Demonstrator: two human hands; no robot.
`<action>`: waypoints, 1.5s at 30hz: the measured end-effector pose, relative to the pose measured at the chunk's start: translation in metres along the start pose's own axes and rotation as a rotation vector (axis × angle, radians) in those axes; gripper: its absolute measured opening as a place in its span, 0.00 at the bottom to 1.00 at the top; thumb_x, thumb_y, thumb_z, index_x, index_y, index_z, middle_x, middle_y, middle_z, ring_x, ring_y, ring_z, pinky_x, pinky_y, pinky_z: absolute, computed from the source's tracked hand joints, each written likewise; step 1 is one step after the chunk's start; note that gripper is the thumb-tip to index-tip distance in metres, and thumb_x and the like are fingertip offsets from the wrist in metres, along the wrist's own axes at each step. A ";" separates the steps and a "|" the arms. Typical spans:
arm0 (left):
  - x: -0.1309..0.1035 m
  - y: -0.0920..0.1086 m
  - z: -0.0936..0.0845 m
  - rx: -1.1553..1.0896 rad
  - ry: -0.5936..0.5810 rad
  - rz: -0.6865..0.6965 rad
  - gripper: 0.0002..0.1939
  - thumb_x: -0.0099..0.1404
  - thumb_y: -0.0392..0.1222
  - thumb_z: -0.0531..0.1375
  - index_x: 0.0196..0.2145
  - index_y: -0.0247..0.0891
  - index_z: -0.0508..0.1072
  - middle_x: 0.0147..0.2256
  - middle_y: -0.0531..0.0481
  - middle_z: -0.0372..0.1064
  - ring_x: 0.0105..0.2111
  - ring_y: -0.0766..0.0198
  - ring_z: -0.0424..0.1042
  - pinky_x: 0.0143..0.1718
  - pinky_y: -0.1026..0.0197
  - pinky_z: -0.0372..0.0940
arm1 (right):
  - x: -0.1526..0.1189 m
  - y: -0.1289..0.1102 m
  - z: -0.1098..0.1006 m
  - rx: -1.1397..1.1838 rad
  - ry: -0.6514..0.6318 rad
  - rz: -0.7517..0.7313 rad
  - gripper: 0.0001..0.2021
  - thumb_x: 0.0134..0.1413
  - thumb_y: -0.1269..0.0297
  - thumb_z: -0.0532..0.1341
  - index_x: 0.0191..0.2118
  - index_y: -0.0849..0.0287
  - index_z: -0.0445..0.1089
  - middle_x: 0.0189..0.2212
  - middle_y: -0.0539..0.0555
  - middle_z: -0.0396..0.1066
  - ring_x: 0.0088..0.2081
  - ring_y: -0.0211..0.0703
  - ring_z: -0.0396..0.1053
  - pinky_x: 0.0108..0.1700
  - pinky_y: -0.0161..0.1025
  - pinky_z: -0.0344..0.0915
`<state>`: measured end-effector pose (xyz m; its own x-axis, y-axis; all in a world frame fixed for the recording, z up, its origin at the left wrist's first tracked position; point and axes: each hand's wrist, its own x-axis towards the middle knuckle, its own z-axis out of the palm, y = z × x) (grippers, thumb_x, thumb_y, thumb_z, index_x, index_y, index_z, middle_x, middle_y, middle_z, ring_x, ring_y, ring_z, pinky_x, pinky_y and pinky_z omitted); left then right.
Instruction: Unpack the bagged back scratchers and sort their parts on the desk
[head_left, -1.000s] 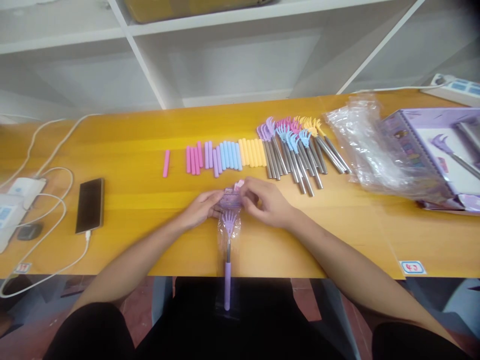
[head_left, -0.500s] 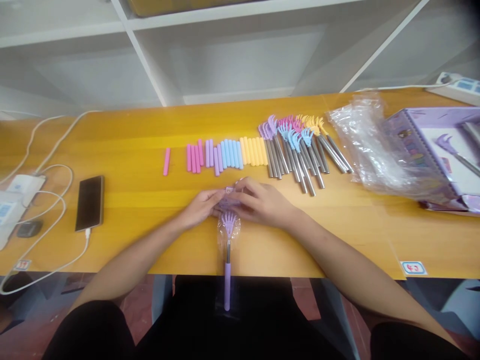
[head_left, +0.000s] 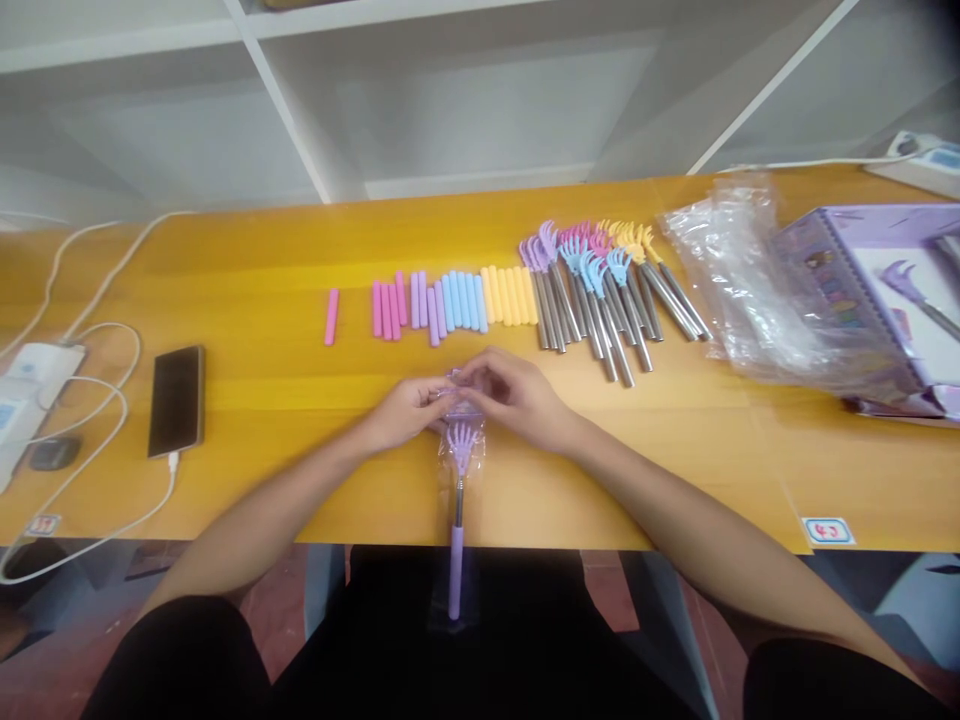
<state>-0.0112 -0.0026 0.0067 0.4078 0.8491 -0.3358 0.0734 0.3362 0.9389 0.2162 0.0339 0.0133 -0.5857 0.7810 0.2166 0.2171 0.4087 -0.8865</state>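
Note:
A purple back scratcher (head_left: 456,570) lies inside a clear plastic bag (head_left: 477,462), its claw toward my hands and its handle reaching past the table's front edge. My left hand (head_left: 405,412) is closed on the upper end of the bag, thumb on top. Opposite it, my right hand (head_left: 521,402) pinches the same end, fingers bent over it. Part of that end is hidden beneath my fingers. Beyond my hands are rows of pink, purple, blue and yellow handle sleeves (head_left: 510,296). Metal back scratchers (head_left: 600,300) with coloured claws lie in a pile right of them.
Empty clear bags (head_left: 739,285) lie right of the pile, against a purple box (head_left: 847,290) with a back scratcher inside. To the left are a phone (head_left: 177,402) on a white cable and a power strip (head_left: 34,400). White shelving (head_left: 480,110) stands behind the table.
My right hand's fingers have shifted on the bag's upper end, with the thumb now stretched toward my left hand. The bagged back scratcher stays nearly in place. The view has tilted slightly.

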 end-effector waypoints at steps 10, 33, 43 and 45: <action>0.003 -0.001 -0.007 0.029 -0.087 0.032 0.25 0.65 0.57 0.74 0.47 0.33 0.81 0.37 0.46 0.81 0.35 0.62 0.80 0.38 0.62 0.73 | -0.004 -0.004 -0.003 0.120 -0.199 0.109 0.15 0.69 0.61 0.67 0.57 0.57 0.71 0.41 0.54 0.77 0.35 0.40 0.72 0.36 0.37 0.71; 0.000 0.006 -0.019 0.025 -0.159 0.078 0.21 0.62 0.54 0.76 0.41 0.33 0.80 0.34 0.49 0.80 0.32 0.64 0.79 0.36 0.65 0.71 | -0.002 -0.023 -0.015 0.475 -0.314 0.238 0.14 0.69 0.65 0.64 0.56 0.57 0.65 0.44 0.52 0.73 0.34 0.34 0.74 0.32 0.33 0.75; -0.006 0.008 -0.016 -0.003 -0.188 0.068 0.23 0.57 0.53 0.79 0.35 0.36 0.74 0.39 0.41 0.85 0.42 0.54 0.85 0.42 0.60 0.75 | -0.101 -0.074 0.057 0.614 -0.219 0.664 0.21 0.67 0.44 0.68 0.48 0.56 0.66 0.23 0.42 0.70 0.17 0.32 0.63 0.16 0.28 0.60; -0.008 0.009 -0.016 0.003 -0.205 0.066 0.23 0.58 0.52 0.79 0.35 0.36 0.74 0.38 0.41 0.85 0.42 0.54 0.85 0.42 0.60 0.75 | -0.112 -0.077 0.070 0.625 -0.209 0.686 0.22 0.66 0.41 0.67 0.45 0.56 0.66 0.19 0.41 0.68 0.15 0.32 0.61 0.15 0.28 0.58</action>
<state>-0.0281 0.0003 0.0164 0.5884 0.7685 -0.2512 0.0425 0.2809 0.9588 0.2110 -0.1181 0.0286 -0.6267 0.6317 -0.4563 0.1442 -0.4814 -0.8646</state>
